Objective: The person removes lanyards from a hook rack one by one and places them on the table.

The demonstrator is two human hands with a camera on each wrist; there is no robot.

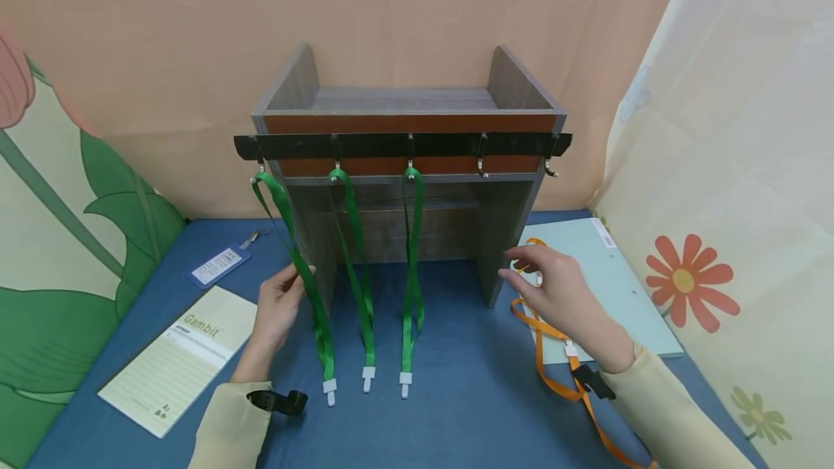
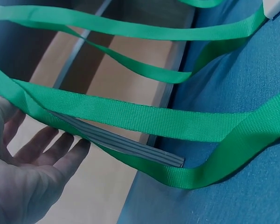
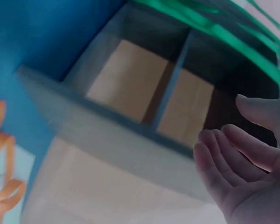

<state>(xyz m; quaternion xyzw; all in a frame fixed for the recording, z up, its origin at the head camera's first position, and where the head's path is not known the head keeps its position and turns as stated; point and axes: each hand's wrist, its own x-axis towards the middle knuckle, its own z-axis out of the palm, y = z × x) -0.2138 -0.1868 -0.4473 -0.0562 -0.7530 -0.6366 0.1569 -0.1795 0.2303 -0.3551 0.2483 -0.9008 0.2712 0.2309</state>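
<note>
Head cam: 3 grn lanyards point(image 1: 413, 252), 5 hooks point(image 1: 482, 154); L fingers point(image 2: 72, 158), R fingers point(image 3: 219, 154) both apart.

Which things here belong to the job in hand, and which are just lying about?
Likely in the job:
Three hung green lanyards, left hand at one
Black hook rail, grey shelf unit
Orange lanyard webbing, near the right hand

Seemingly just lying about:
Gambit notepad
Blue badge holder
Pale-blue folder

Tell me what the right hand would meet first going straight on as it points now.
Most likely the grey shelf unit's right side panel, directly ahead of the right hand in the head view. Depth is unclear, so the hand might instead pass just in front of the panel's edge.
</note>
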